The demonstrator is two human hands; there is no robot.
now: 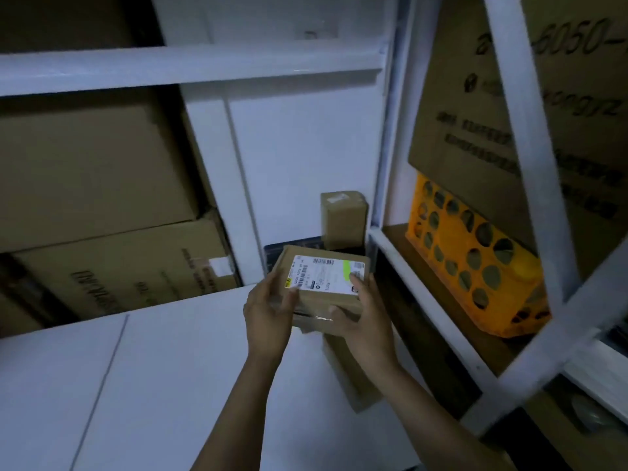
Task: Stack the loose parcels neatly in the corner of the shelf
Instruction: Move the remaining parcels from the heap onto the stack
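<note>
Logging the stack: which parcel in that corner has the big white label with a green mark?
The flat parcel held between left hand and right hand; the small upright parcel behind it shows no such label.

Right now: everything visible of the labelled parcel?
The labelled parcel is a flat brown cardboard box, its white label with barcodes and a green-yellow stripe facing up. It is about level before a small upright box, gripped by the left hand at its left edge and the right hand at its right, thumb on the label.
</note>
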